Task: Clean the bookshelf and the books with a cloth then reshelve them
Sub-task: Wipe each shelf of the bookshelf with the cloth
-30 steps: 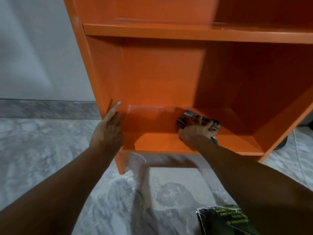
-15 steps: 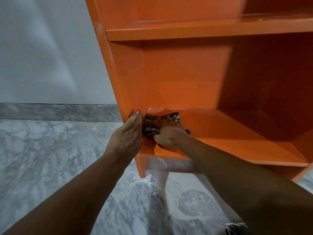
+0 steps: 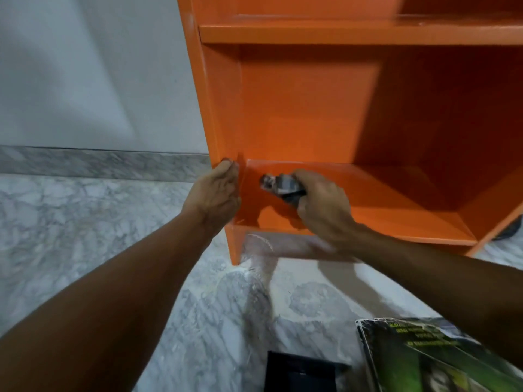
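Observation:
An orange bookshelf (image 3: pixel 311 108) stands on the marble floor, its lower compartment bare. My left hand (image 3: pixel 215 190) grips the front edge of its left side panel, fingers curled round it. My right hand (image 3: pixel 322 205) holds a bunched, dark patterned cloth (image 3: pixel 278 185) just above the bottom shelf board (image 3: pixel 396 213), near its left end. A black and green book (image 3: pixel 430 360) lies on the floor at the lower right, partly under my right forearm. A dark book (image 3: pixel 300 374) lies to its left at the bottom edge.
A pale grey wall (image 3: pixel 85 75) with a marble skirting (image 3: pixel 99 165) runs behind, left of the shelf. White dust marks the floor (image 3: pixel 254 278) below the shelf. An upper shelf board (image 3: pixel 353 32) spans the top. A dark object (image 3: pixel 509 230) shows behind the right panel.
My right hand wiped the cloth from mid-shelf to the left corner, then lifted it slightly and drew back right. My left hand's fingers have curled round the panel edge. The view shifted.

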The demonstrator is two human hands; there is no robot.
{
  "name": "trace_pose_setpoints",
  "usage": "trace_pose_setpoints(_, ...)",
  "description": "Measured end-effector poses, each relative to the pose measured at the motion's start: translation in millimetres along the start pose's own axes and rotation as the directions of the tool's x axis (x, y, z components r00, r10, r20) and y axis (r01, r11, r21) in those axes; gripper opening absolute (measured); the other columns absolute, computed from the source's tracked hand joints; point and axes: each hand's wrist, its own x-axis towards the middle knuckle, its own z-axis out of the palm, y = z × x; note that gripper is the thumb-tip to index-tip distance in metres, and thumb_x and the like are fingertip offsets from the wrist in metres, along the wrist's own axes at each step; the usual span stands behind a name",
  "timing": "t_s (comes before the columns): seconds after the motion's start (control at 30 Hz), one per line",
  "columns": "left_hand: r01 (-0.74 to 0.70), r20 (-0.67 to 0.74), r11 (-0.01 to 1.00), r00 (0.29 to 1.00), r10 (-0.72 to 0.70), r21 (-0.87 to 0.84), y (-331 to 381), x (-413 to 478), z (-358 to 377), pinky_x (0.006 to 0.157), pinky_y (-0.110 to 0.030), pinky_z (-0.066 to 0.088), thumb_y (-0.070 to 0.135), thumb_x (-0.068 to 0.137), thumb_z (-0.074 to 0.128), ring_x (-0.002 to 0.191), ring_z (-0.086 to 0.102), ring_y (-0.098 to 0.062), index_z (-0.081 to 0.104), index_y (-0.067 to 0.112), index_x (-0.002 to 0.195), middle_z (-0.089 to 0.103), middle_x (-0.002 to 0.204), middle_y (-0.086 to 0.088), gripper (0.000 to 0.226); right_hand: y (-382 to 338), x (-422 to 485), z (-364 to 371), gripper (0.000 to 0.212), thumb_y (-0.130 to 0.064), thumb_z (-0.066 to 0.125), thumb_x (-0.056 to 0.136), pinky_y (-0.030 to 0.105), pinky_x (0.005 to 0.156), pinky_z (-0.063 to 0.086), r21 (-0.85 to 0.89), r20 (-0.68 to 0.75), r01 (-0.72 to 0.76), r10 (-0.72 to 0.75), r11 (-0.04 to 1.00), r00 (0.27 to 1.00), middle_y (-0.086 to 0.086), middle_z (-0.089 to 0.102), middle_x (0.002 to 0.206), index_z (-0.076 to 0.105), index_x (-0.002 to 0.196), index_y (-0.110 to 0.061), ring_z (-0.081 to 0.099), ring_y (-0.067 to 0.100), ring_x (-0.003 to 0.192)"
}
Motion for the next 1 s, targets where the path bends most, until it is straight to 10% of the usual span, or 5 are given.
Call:
trace_pose_setpoints(0.2, -0.021, -0.021, 0.999, 1.0, 0.02, -0.041, -2.1, -1.5, -3.6, 0.119, -0.044, 0.013, 0.028, 0.095, 0.052, 0.139, 0.029, -0.034, 0.056, 0.017, 0.132, 0.043, 0.145, -0.015, 0.039, 6.7, 25.7, 61.2, 0.042, -0.018, 0.044, 0.093, 0.056, 0.1, 0.038, -0.265, 0.41, -0.101, 0.207, 0.959, 0.888, 0.003, 0.055, 0.134, 0.049, 0.129, -0.039, 0.045, 0.039, 0.125)
trace_pose_setpoints(0.47, -0.014, -0.045, 1.0, 0.999, 0.013, -0.017, 0.2, -0.9, 3.1, 0.114, -0.043, 0.016, 0.026, 0.097, 0.046, 0.13, 0.036, -0.034, 0.061, 0.015, 0.125, 0.052, 0.134, -0.014, 0.034, -20.9, -54.2, 52.3, 0.034, -0.012, 0.055, 0.07, 0.041, 0.069, 0.049, 0.032, 0.433, 0.655, -0.601, 0.755, 0.671, -0.002, 0.07, 0.1, 0.07, 0.099, -0.024, 0.061, 0.029, 0.092)
trace_pose_setpoints(0.7, -0.013, -0.026, 1.0, 1.0, 0.012, -0.004, 0.3, -1.1, 1.0, 0.113, -0.043, 0.02, 0.028, 0.095, 0.054, 0.13, 0.037, -0.034, 0.059, 0.013, 0.124, 0.049, 0.135, -0.015, 0.032, -6.6, -18.6, 27.9, 0.052, -0.021, 0.041, 0.077, 0.052, 0.091, 0.047, -0.143, 0.191, 0.301, -0.272, 0.943, 0.943, 0.018, 0.05, 0.141, 0.067, 0.122, -0.023, 0.051, 0.042, 0.118)
trace_pose_setpoints(0.83, 0.021, -0.022, 1.0, 1.0, -0.022, -0.02, 2.8, -1.4, -0.5, 0.111, -0.042, 0.022, 0.026, 0.093, 0.057, 0.124, 0.04, -0.033, 0.063, 0.016, 0.118, 0.052, 0.129, -0.013, 0.028, -17.3, -18.1, 52.0, 0.057, -0.022, 0.055, 0.088, 0.06, 0.109, 0.021, -0.32, 0.657, 0.444, -0.142, 0.837, 0.74, 0.007, 0.001, 0.164, 0.047, 0.138, -0.046, 0.011, 0.043, 0.143)
trace_pose_setpoints(1.0, 0.04, 0.025, 0.999, 0.999, -0.04, -0.009, 7.9, 1.3, -7.4, 0.109, -0.044, 0.024, 0.031, 0.093, 0.056, 0.12, 0.04, -0.033, 0.062, 0.014, 0.119, 0.053, 0.125, -0.013, 0.031, -11.4, -20.6, 44.0, 0.036, -0.019, 0.06, 0.087, 0.05, 0.096, 0.038, -0.359, 0.584, 0.59, -0.319, 0.723, 0.746, 0.007, 0.024, 0.157, 0.067, 0.121, -0.027, 0.031, 0.037, 0.126)
